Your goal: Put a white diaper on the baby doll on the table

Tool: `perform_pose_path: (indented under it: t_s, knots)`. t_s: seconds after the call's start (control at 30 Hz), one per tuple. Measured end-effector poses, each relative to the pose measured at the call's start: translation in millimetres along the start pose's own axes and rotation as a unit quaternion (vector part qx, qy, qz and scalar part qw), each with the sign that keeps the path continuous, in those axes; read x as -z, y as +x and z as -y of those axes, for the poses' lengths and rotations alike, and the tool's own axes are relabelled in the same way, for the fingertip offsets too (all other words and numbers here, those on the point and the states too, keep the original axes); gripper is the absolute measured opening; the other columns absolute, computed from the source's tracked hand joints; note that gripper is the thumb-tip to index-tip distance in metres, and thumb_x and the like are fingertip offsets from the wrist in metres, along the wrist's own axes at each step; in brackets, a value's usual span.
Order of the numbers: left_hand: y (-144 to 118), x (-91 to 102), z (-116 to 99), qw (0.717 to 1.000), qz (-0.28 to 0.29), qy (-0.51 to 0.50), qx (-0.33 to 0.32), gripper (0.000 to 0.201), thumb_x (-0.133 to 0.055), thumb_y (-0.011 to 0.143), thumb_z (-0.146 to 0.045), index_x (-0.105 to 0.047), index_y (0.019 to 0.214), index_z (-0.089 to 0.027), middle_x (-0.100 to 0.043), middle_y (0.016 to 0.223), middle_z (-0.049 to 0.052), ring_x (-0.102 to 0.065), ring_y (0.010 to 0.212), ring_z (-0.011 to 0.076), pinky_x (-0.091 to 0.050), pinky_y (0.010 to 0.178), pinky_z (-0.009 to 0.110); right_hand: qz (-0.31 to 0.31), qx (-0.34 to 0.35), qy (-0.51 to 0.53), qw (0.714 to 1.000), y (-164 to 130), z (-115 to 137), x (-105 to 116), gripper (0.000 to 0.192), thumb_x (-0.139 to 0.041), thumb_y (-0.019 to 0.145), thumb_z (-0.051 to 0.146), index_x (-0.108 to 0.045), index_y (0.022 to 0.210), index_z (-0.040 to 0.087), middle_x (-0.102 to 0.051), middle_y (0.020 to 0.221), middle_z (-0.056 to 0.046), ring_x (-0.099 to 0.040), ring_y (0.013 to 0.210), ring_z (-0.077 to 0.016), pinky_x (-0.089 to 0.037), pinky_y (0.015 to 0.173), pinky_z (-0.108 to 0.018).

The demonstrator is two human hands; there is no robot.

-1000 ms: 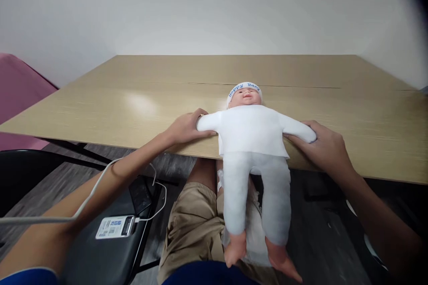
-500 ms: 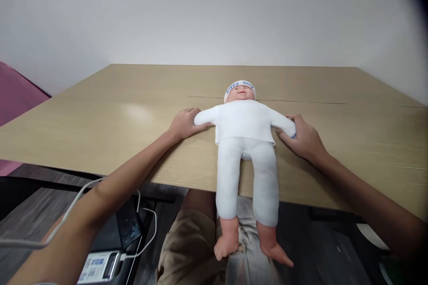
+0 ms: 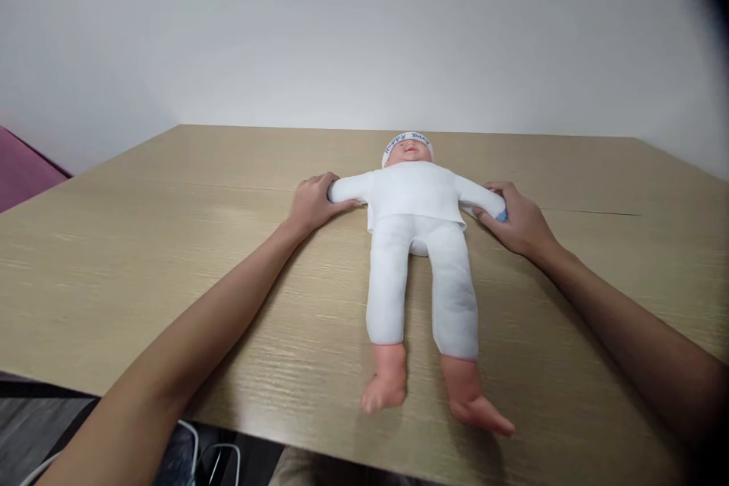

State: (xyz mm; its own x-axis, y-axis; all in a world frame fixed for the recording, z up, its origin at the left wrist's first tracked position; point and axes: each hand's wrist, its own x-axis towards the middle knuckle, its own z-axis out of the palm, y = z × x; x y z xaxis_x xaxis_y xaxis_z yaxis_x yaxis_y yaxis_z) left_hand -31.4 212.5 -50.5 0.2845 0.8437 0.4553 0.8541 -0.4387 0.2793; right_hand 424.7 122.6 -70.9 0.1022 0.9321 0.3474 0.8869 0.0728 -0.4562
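A baby doll (image 3: 417,194) in a white top and white trousers lies face up on the wooden table (image 3: 228,243), its head toward the wall and its bare feet toward me. Around its head runs a white headband (image 3: 408,140) with blue lettering. My left hand (image 3: 315,201) is closed round the end of the doll's sleeve on the left. On the other side my right hand (image 3: 515,220) grips the opposite sleeve end, where a bit of blue shows by the thumb. The doll's hands are hidden.
A pale wall (image 3: 364,30) stands behind the table's far edge. Something pink (image 3: 26,171) shows at the far left. White cables (image 3: 228,446) hang below the near edge, beside my lap. A thin seam crosses the tabletop.
The doll has moved farther onto the table with both hands holding its sleeves. Its legs, which hung over the near edge, now lie over the tabletop. The view has shifted forward.
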Motion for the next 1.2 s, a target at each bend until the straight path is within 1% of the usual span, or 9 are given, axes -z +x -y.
perform_pose_path:
  t_s: [0.13,0.3,0.5,0.73,0.9,1.0,1.07,1.13,1.2]
  knots:
    - [17.6,-8.8,9.0,0.999,-0.032,-0.03,-0.017,0.064,-0.092,0.093,-0.066,-0.068,0.133,-0.022,-0.077,0.139,0.012,-0.071,0.127,0.0346,-0.051,0.109,0.045,-0.01,0.014,-0.024,1.0,29.8,-9.5,-4.3,0.046,-0.082,0.106,0.04,-0.07,0.145,0.019,-0.079,0.13,-0.014,-0.066,0.101,-0.0193,-0.04,0.088,-0.03]
    - [18.9,-9.0,19.0,0.999,-0.038,-0.024,0.013,0.054,-0.086,0.101,-0.051,-0.067,0.142,-0.023,-0.076,0.144,0.012,-0.07,0.129,0.0352,-0.048,0.114,0.049,-0.034,0.019,-0.046,0.998,50.2,-33.3,-11.6,0.046,-0.085,0.105,0.052,-0.079,0.128,0.012,-0.077,0.103,-0.012,-0.056,0.086,-0.0171,-0.038,0.084,-0.031]
    - [15.2,-6.9,23.6,0.999,-0.016,0.0,0.036,0.05,-0.083,0.103,-0.044,-0.069,0.147,-0.024,-0.079,0.14,0.013,-0.069,0.13,0.0387,-0.047,0.114,0.052,-0.068,0.095,-0.068,0.991,58.4,-64.3,-24.3,0.057,-0.081,0.105,0.058,-0.082,0.137,0.011,-0.077,0.119,-0.02,-0.058,0.105,-0.0247,-0.039,0.099,-0.036]
    - [11.9,-6.5,26.6,1.0,-0.018,-0.011,0.022,0.051,-0.081,0.103,-0.039,-0.071,0.15,-0.021,-0.077,0.144,0.014,-0.068,0.132,0.0386,-0.05,0.116,0.052,-0.048,0.083,-0.054,0.994,57.7,-74.2,-28.1,0.061,-0.084,0.103,0.049,-0.078,0.153,0.014,-0.078,0.134,-0.02,-0.065,0.122,-0.0316,-0.044,0.11,-0.041]
    - [-7.4,-4.1,19.8,0.998,-0.039,-0.005,0.057,0.061,-0.08,0.101,-0.037,-0.067,0.157,-0.018,-0.07,0.155,0.019,-0.063,0.142,0.0437,-0.05,0.121,0.058,-0.045,0.041,-0.043,0.997,46.6,-76.4,-30.6,0.069,-0.079,0.098,0.054,-0.075,0.154,0.014,-0.076,0.145,-0.021,-0.066,0.133,-0.0377,-0.048,0.123,-0.053]
    - [-22.2,-1.2,7.7,0.992,-0.078,-0.024,0.092,0.058,-0.079,0.099,-0.034,-0.067,0.152,-0.015,-0.068,0.155,0.022,-0.06,0.145,0.0446,-0.049,0.125,0.06,-0.062,0.018,-0.053,0.996,32.5,-73.7,-30.3,0.075,-0.076,0.097,0.055,-0.071,0.155,0.007,-0.07,0.153,-0.026,-0.061,0.144,-0.0408,-0.044,0.13,-0.059]
    - [-33.2,4.9,-10.8,0.987,-0.112,-0.052,0.1,0.048,-0.076,0.099,-0.029,-0.068,0.144,-0.015,-0.07,0.151,0.022,-0.061,0.144,0.0425,-0.049,0.125,0.059,-0.076,0.005,-0.06,0.995,20.2,-69.2,-29.3,0.077,-0.075,0.096,0.052,-0.067,0.157,0.006,-0.066,0.157,-0.027,-0.058,0.147,-0.0414,-0.043,0.132,-0.06]
    - [-49.1,16.7,-42.2,0.983,-0.143,-0.093,0.072,0.04,-0.074,0.1,-0.027,-0.068,0.138,-0.017,-0.072,0.147,0.02,-0.063,0.139,0.0388,-0.05,0.124,0.057,-0.088,-0.009,-0.066,0.994,6.2,-61.1,-27.0,0.078,-0.075,0.095,0.049,-0.063,0.16,0.007,-0.063,0.159,-0.027,-0.055,0.149,-0.0411,-0.044,0.131,-0.061]
    - [-75.8,34.4,-86.4,0.974,-0.173,-0.145,0.004,0.037,-0.071,0.103,-0.031,-0.067,0.138,-0.02,-0.074,0.143,0.017,-0.066,0.133,0.0338,-0.052,0.122,0.054,-0.098,-0.017,-0.063,0.993,-9.9,-46.9,-21.1,0.077,-0.076,0.094,0.046,-0.061,0.16,0.009,-0.062,0.16,-0.026,-0.053,0.15,-0.0407,-0.044,0.131,-0.061]
